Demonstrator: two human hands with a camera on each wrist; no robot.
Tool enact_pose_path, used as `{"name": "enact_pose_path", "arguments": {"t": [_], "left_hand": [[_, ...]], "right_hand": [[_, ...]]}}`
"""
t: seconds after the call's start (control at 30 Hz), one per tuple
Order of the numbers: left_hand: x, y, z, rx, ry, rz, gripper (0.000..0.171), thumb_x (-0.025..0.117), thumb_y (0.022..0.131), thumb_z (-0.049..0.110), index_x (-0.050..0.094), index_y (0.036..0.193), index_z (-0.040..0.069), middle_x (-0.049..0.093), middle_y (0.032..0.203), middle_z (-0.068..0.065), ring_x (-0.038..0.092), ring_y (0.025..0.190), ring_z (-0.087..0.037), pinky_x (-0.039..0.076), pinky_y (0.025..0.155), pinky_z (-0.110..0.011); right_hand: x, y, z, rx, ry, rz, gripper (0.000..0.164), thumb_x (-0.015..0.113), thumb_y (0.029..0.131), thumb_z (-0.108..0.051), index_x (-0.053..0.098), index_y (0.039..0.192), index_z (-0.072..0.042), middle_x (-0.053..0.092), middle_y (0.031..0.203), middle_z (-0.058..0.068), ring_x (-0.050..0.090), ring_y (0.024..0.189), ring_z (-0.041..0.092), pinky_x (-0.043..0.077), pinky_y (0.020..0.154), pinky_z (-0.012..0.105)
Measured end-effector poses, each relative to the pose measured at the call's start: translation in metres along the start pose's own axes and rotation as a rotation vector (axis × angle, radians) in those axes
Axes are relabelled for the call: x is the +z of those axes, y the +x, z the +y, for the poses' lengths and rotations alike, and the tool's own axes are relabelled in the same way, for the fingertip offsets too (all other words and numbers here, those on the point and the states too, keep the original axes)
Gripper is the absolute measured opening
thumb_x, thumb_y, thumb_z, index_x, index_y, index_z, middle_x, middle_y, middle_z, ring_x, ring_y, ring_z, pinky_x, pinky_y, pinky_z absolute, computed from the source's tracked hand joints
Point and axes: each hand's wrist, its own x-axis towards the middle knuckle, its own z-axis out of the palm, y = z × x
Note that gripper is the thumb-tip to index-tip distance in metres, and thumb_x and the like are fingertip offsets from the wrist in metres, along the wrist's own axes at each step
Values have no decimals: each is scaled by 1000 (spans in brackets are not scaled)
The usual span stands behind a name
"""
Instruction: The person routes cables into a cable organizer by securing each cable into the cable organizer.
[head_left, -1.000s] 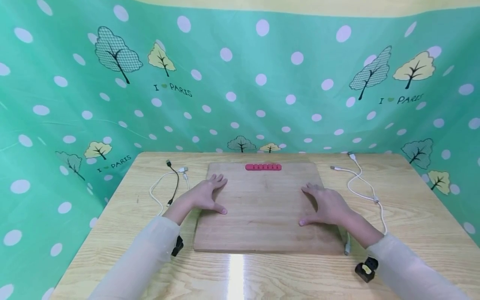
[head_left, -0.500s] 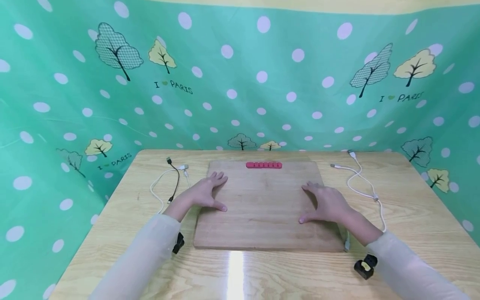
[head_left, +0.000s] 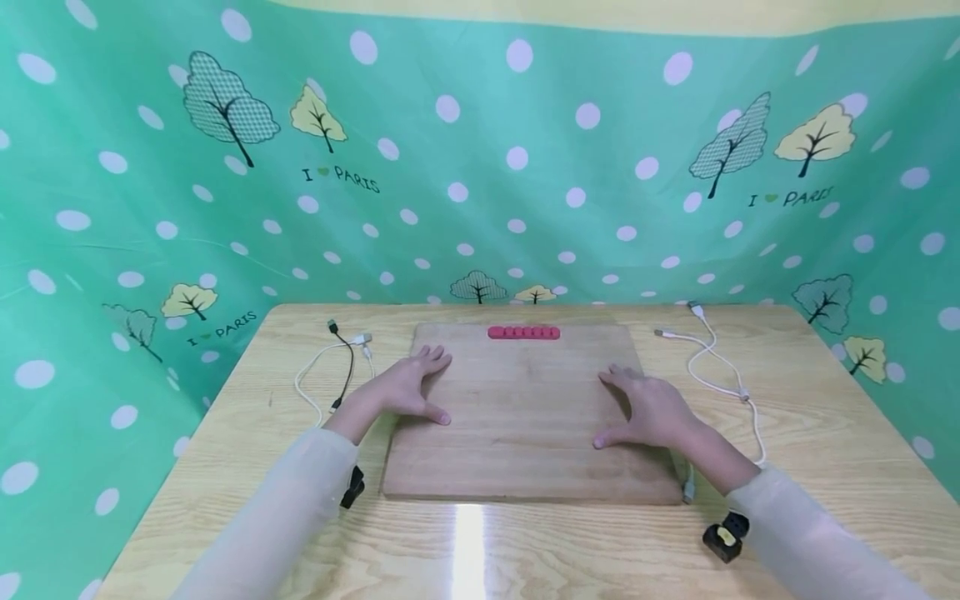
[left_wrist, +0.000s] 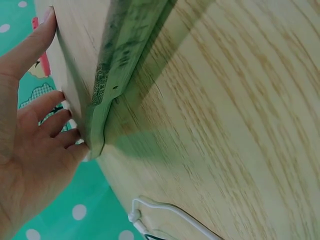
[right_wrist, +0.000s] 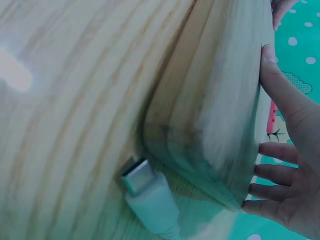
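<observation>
A wooden board [head_left: 517, 417] lies flat on the table. My left hand [head_left: 412, 385] rests on its left side, fingers spread, thumb toward the board's middle. On the right side my right hand [head_left: 654, 412] touches the board in the same way, thumb and fingertips on its surface. The left wrist view has the left hand [left_wrist: 42, 135] with fingertips at the board's top face, close to its side edge. Seen from the right wrist, the right hand [right_wrist: 292, 165] has its fingertips along the board near a rounded corner. A red notched strip [head_left: 523, 332] sits at the board's far edge.
Left of the board lie a black cable [head_left: 348, 375] and a white cable [head_left: 303, 379]. Another white cable [head_left: 708, 385] curves over the table on the right. One white cable's plug [right_wrist: 150, 195] lies beside the board's near right corner. A green polka-dot curtain [head_left: 480, 150] hangs behind.
</observation>
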Motion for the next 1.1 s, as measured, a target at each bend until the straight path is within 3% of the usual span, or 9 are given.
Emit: {"name": "enact_pose_path", "arguments": {"t": [0.6, 1.1], "left_hand": [[3, -1, -4, 16, 35, 33, 107, 84, 66, 48, 31, 150, 8, 18, 161, -14, 11, 150, -38, 15, 123, -55], [13, -7, -12, 64, -28, 104, 98, 80, 72, 47, 33, 149, 7, 21, 161, -14, 13, 150, -37, 15, 122, -57]], "right_hand": [[1, -1, 1, 22, 26, -35, 103, 81, 59, -62, 51, 136, 0, 46, 143, 30, 47, 129, 48, 46, 102, 59], [0, -6, -2, 40, 106, -21, 96, 84, 60, -54, 53, 134, -2, 45, 144, 29, 42, 132, 49, 43, 103, 62]]}}
